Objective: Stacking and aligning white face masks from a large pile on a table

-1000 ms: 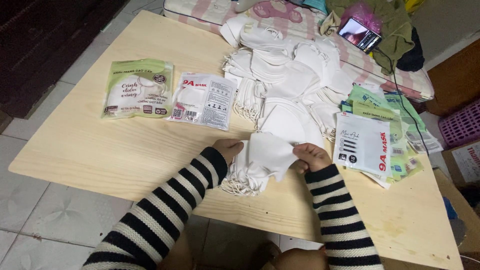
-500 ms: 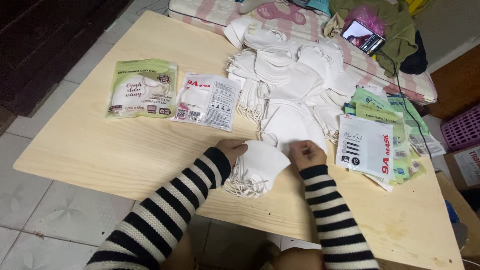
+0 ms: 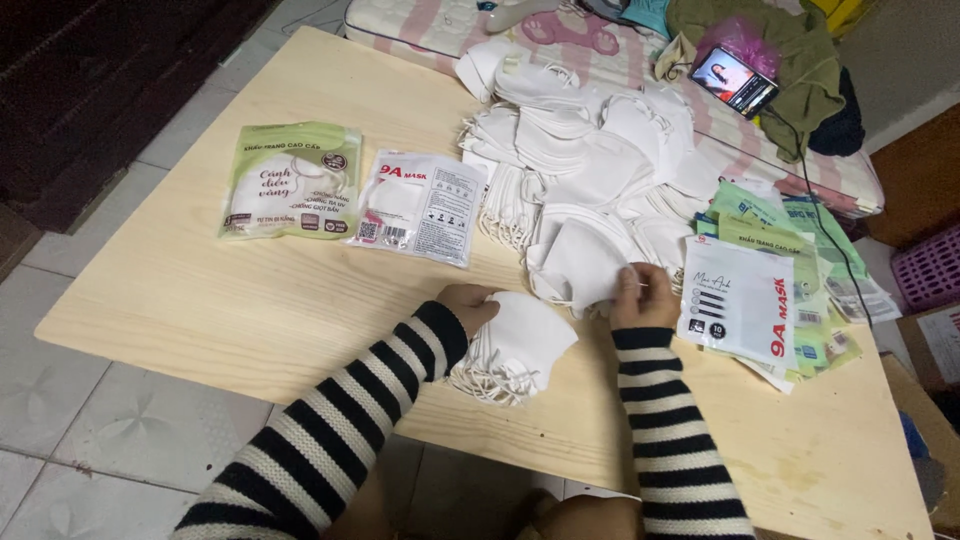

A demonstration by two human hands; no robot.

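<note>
1. Head view is looking down on a pale wooden desk (image 3: 250, 310) that is filling most of the picture.
2. A large heap of loose white masks (image 3: 590, 160) is lying across the far middle of the desk, reaching toward a bed (image 3: 440, 25) beyond its far edge.
3. A fan of green and white packets (image 3: 770, 290) is lying at the right, just beside the heap.
4. A green packet (image 3: 292, 180) and a white packet (image 3: 420, 205) are lying side by side at the left, well apart from the hands.
5. A small stack of white masks (image 3: 515, 345) is sitting near the front edge, ear loops trailing off it.
6. The left hand (image 3: 468, 305) is resting curled on that stack's left edge, pressing it down.
7. The right hand (image 3: 642, 296) is pinching a single white mask (image 3: 585, 265) at the heap's near edge, fingers closed on it.
8. A phone (image 3: 735, 80) is lying on green cloth on the bed, screen lit.
</note>
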